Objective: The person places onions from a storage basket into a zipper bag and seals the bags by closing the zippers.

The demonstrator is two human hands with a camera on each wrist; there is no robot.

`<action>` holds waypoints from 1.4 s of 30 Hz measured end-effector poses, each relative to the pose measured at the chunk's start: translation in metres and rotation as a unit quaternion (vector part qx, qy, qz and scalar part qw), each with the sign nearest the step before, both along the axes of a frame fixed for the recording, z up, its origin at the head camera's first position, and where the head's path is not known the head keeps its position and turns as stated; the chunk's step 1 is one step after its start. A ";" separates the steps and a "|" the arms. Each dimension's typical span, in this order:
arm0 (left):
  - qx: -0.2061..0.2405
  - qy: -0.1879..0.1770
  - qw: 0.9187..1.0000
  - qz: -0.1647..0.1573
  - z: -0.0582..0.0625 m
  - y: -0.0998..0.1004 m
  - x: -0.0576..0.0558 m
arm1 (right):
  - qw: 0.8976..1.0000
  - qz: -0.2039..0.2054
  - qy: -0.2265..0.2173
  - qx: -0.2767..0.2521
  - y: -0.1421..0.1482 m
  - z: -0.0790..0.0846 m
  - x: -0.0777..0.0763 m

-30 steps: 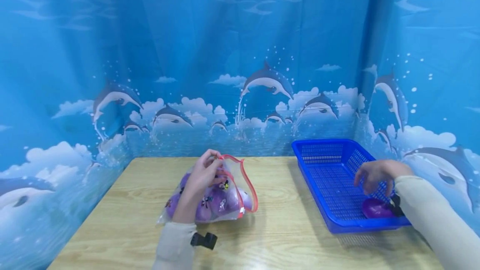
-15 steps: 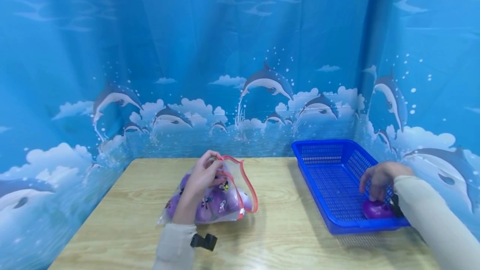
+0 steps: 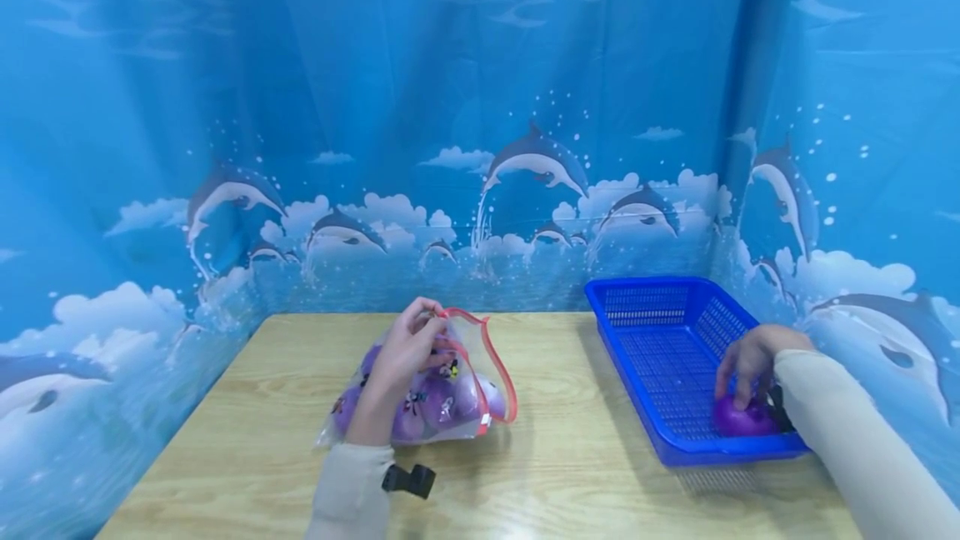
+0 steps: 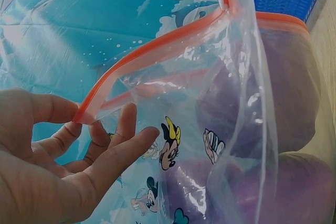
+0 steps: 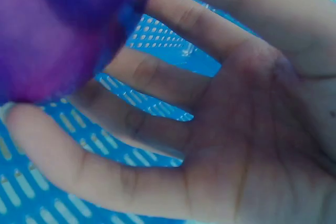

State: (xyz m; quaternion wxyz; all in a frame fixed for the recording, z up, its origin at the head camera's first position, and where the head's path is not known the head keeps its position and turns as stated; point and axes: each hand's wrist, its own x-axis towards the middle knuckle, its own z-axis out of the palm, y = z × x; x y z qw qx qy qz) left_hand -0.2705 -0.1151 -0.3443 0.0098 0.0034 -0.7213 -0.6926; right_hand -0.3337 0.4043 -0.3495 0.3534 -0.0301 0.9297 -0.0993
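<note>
My left hand (image 3: 405, 352) pinches one corner of a clear zip bag (image 3: 505, 373) by its orange-red zip edge (image 4: 123, 61), and the bag's mouth gapes to the right. Several purple balls (image 3: 437, 407) fill the bag, which carries printed cartoon figures (image 4: 169, 153). Over at the right, my right hand (image 3: 757, 357) reaches down into a blue plastic basket (image 3: 637, 390). Its fingers curl round a shiny purple ball (image 3: 742, 418) near the basket's front end. In the right wrist view, the purple ball (image 5: 58, 40) sits at the fingertips, away from the palm.
Bag and basket stand apart on a light wood-grain table (image 3: 558, 457). A blue curtain (image 3: 465, 65) printed with dolphins hangs behind and at both sides. A black wrist mount (image 3: 409, 481) is strapped to the left sleeve.
My right hand has come down onto the purple ball and taken hold of it, shifting it slightly left. The left hand and bag have stayed put.
</note>
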 end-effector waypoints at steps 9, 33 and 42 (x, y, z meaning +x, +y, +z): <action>0.005 -0.001 1.000 0.000 0.000 -0.001 0.000 | 0.999 -0.007 -0.042 -0.030 -0.010 -0.001 -0.005; 0.001 0.003 1.000 0.001 0.002 -0.003 0.003 | 0.993 -0.023 -0.085 -0.076 -0.015 0.002 -0.007; 0.000 -0.004 1.000 0.005 0.000 -0.003 0.000 | 0.983 -0.070 -0.071 -0.151 -0.015 0.012 -0.009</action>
